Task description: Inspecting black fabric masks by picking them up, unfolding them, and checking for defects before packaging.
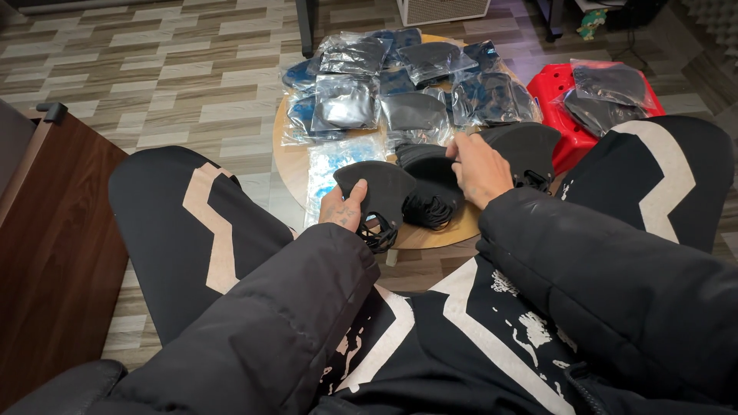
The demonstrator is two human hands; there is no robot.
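- Sleeves of a black padded jacket fill the foreground, above black trousers with pale angular stripes.
- Left hand pinches a folded black face mask by its lower edge, thumb on top, fingers closed beneath; the ear loops dangle just below the hand.
- Right hand rests on a loose stack of black masks on the round wooden table, fingers curled together over the top one.
- Another black mask fans out just right of that hand.
- Farther back, clear bags of dark masks cover the far half of the table.
- Red plastic stool at the right carries two more bagged masks.
- Dark wooden cabinet stands at the left on striped flooring.
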